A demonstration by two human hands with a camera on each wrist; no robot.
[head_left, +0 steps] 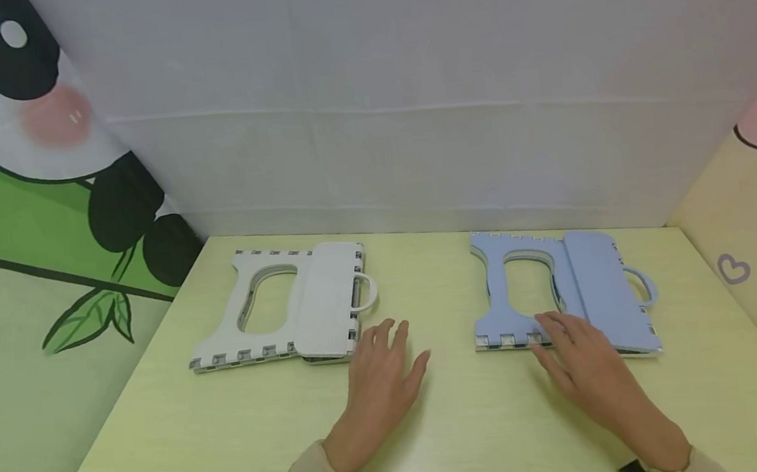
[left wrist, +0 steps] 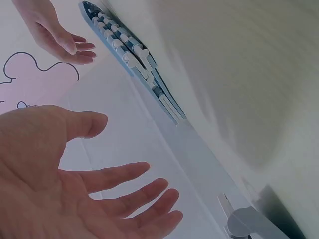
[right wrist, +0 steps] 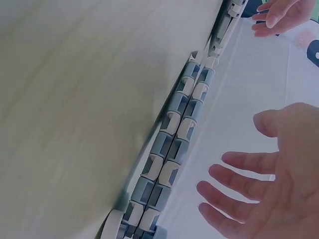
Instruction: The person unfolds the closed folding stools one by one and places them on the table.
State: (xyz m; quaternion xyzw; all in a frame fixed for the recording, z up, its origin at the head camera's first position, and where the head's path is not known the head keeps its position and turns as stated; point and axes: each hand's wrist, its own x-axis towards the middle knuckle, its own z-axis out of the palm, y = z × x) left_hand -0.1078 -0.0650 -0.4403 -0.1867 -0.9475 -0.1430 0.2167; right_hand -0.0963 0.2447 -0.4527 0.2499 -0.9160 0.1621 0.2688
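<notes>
Your two pieces lie flat and apart on the desk (head_left: 469, 442): the white folding stool (head_left: 330, 302) on your left and the blue folding stool (head_left: 594, 282) on your right, both seemingly folded up. Your left hand (head_left: 381, 374) is just beside the near right corner of the white one, its fingers (left wrist: 119, 174) spread and holding nothing. Your right hand (head_left: 589, 368) hangs over the near edge of the blue one; the right wrist view shows its fingers (right wrist: 249, 162) parted, clear of the hinge row (right wrist: 167, 147) and gripping nothing. The step in hand looks like a reach, so judge your contact points before you press or lift. The white loop handle (head_left: 372, 290) and the blue loop handle (head_left: 648, 286) both face right, and they seem safer holds than the slotted edges, where moving joints could nip a fingertip. Should you take a piece by its near edge, put your thumb underneath and fingers on top, and grip evenly, because a hold at one corner may let the layers splay or twist.
</notes>
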